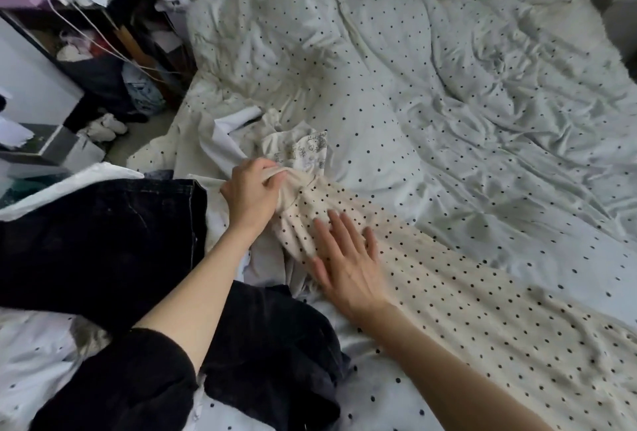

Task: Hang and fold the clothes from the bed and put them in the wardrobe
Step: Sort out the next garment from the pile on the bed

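The cream dotted garment (431,279) on the bed (482,103) is gripped in a bunch by the left hand (250,194) and pressed flat by the spread right hand (348,258).

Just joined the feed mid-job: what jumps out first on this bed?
The two bare hands at the centre: the left hand grips the bunched end of a cream dotted garment, and the right hand lies flat on it. Dark jeans lie heaped at the left, on the white dotted duvet.

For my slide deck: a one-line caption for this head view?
Left hand bunches the cream dotted garment on the bed; right hand flattens it.
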The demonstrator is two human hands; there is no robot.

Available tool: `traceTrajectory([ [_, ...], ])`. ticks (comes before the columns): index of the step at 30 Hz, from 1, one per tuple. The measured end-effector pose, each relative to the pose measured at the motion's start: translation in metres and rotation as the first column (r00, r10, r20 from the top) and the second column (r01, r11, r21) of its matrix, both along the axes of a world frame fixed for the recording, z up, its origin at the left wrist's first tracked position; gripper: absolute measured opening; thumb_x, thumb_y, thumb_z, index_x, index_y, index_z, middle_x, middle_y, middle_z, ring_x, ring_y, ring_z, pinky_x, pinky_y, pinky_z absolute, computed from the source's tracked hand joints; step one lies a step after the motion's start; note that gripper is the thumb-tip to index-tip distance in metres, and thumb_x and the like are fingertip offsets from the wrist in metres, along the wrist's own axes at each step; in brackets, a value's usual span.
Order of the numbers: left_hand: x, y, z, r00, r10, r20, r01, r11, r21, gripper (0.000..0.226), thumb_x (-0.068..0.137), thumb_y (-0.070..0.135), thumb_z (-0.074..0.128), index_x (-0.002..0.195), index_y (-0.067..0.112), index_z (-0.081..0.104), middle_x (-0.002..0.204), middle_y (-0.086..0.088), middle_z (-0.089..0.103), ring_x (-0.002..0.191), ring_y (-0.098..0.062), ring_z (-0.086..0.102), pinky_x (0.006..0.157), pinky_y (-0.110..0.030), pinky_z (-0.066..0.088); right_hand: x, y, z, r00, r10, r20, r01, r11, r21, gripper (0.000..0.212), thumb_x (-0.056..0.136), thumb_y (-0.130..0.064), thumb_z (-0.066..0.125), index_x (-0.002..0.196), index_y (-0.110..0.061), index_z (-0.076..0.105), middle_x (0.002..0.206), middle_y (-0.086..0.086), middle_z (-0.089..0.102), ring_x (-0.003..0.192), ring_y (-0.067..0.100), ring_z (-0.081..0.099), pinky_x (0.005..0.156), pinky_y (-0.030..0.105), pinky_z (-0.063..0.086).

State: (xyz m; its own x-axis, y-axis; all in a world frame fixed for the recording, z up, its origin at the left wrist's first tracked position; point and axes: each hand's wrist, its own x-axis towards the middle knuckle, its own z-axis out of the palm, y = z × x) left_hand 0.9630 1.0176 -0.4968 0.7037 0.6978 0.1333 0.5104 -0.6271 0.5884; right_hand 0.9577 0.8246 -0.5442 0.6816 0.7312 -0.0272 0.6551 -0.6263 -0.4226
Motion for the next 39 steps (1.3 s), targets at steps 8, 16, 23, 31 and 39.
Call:
traceTrajectory([
  [8,-0.014,0.026,-0.024,0.942,0.204,-0.267,-0.266,0.938,-0.221,0.056,0.078,0.043,0.069,0.116,0.005,0.053,0.124,-0.02,0.045,0.12,-0.037,0.043,0.097,-0.044,0.043,0.008,0.021,-0.028,0.979,-0.024,-0.2,0.01,0.997,-0.075,0.059,0.098,-0.051,0.021,0.15,-0.025,0.012,0.16,-0.001,-0.001,0.146,0.015,-0.005,0.116,0.051,-0.007],
  [16,-0.014,0.027,-0.029,0.859,0.064,-0.509,-0.204,0.953,-0.225,0.061,0.079,0.059,0.061,0.112,0.007,0.058,0.117,-0.018,0.059,0.116,-0.035,0.05,0.095,-0.041,0.043,0.004,0.03,-0.031,0.955,-0.066,-0.288,0.045,0.996,-0.078,0.06,0.099,-0.048,0.019,0.151,-0.026,0.0,0.159,-0.005,-0.005,0.145,0.011,-0.01,0.115,0.047,-0.012],
  [23,-0.017,0.011,-0.01,0.989,-0.045,-0.14,0.024,0.988,-0.15,0.044,0.085,0.025,0.067,0.059,0.013,0.034,0.074,-0.012,0.049,0.078,-0.031,0.051,0.061,-0.028,0.023,0.012,0.033,-0.029,0.959,-0.004,-0.285,-0.062,0.973,-0.223,0.063,0.097,-0.054,0.02,0.151,-0.027,-0.001,0.159,-0.002,-0.008,0.146,0.015,-0.01,0.114,0.053,-0.008],
  [31,-0.028,-0.092,0.015,0.864,-0.5,-0.055,0.501,0.866,-0.001,0.02,0.089,0.029,0.062,0.099,0.012,0.057,0.071,0.005,0.062,0.047,0.0,0.045,0.041,-0.017,0.038,0.006,-0.054,0.003,0.885,-0.348,-0.31,0.41,0.897,0.165,0.04,0.099,-0.014,0.035,0.138,-0.013,0.045,0.141,0.004,0.046,0.132,0.021,0.04,0.108,0.034,0.032],
  [39,-0.031,-0.125,-0.027,0.835,-0.531,-0.146,0.485,0.834,-0.261,0.026,0.097,0.023,0.047,0.116,0.011,0.061,0.112,-0.001,0.064,0.097,-0.016,0.062,0.079,-0.019,0.045,-0.011,-0.111,0.011,0.863,-0.479,-0.161,0.504,0.838,0.209,0.036,0.093,-0.003,0.048,0.128,-0.002,0.054,0.135,0.016,0.051,0.126,0.032,0.047,0.103,0.045,0.04],
])
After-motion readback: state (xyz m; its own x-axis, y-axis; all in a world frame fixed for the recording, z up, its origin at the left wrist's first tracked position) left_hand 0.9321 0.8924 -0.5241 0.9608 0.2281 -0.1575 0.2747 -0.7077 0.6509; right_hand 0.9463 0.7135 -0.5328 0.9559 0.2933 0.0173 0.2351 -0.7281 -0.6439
